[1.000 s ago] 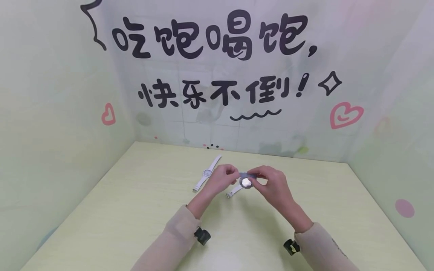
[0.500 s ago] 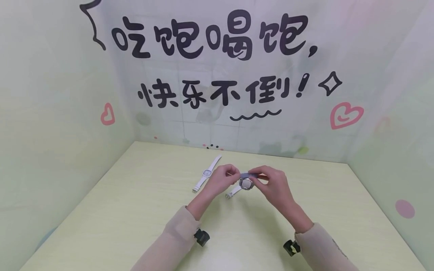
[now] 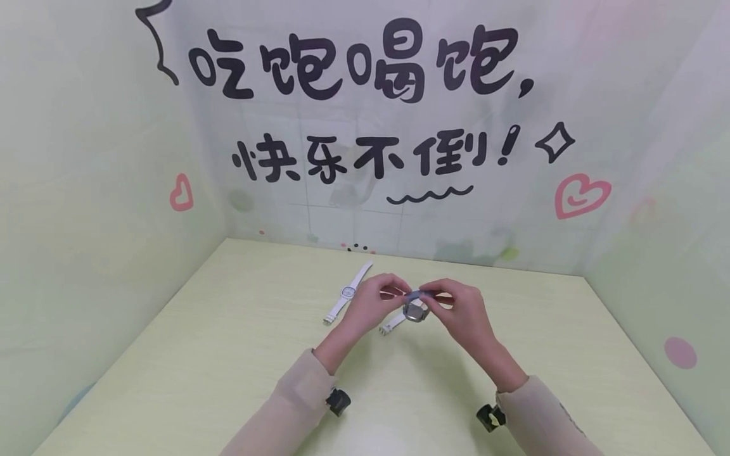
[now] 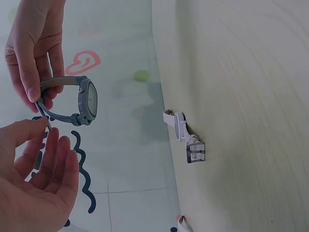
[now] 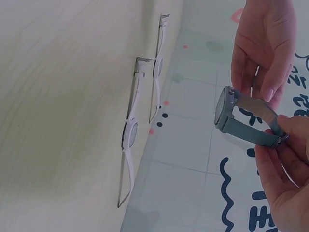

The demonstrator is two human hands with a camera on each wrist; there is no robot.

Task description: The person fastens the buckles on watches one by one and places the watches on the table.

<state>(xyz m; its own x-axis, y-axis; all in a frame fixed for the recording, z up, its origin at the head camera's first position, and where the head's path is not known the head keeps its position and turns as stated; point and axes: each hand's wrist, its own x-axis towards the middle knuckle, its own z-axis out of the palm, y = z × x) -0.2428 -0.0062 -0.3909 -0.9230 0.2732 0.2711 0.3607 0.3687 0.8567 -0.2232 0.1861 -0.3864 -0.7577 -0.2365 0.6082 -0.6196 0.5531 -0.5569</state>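
Observation:
A blue-grey wristwatch [image 3: 416, 311] hangs above the table between both hands, its strap bent round into a loop. In the left wrist view, the watch [image 4: 88, 102] has its case toward the table and its strap ends toward the fingers. My right hand [image 3: 464, 313] pinches the strap by the buckle, seen in the right wrist view beside the strap [image 5: 251, 133]. My left hand [image 3: 373, 303] pinches the strap's tip between thumb and finger, the other fingers loosely bent. Fingers partly hide where the strap ends meet.
On the pale table [image 3: 274, 354] lie two white wristwatches. One white watch [image 3: 348, 292] is left of the hands; the other white watch [image 3: 393, 323] lies partly hidden beneath them. A printed wall [image 3: 365, 215] stands behind, with side walls left and right.
The watch's case has tilted, so its face no longer glares at the head view. My left fingers have shifted slightly right along the strap and spread a little. The right hand barely moved.

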